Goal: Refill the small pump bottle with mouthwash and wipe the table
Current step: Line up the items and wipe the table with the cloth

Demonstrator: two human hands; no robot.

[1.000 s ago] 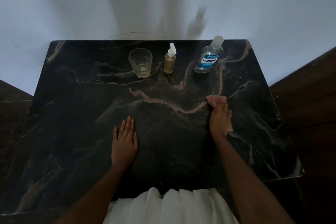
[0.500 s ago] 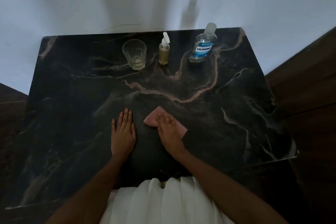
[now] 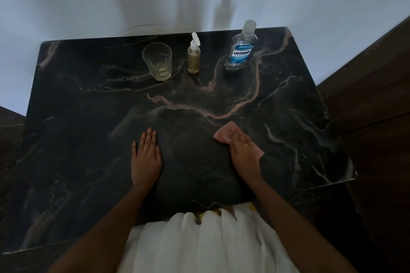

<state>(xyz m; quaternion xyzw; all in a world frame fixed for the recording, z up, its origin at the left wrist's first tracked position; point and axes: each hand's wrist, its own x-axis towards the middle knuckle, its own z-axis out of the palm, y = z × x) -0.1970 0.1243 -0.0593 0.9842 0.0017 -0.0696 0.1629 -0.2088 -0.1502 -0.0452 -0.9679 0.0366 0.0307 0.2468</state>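
A dark marble table [image 3: 88,139] fills the view. At its far edge stand the small pump bottle [image 3: 193,56] with amber liquid and a white pump, and to its right the clear mouthwash bottle [image 3: 240,50] with a blue label. My right hand [image 3: 243,150] presses flat on a pink cloth [image 3: 224,134] on the table, right of centre, near me. My left hand [image 3: 146,157] lies flat on the table with fingers together, holding nothing.
A clear drinking glass [image 3: 158,61] stands left of the pump bottle. A pale wall runs behind the table. Dark wooden panels [image 3: 372,95] flank the table's right side. White fabric [image 3: 199,241] lies against the near edge.
My right hand swept the pink cloth from the right side to near my left hand, and now it has slid back to the right. My left hand stayed put.
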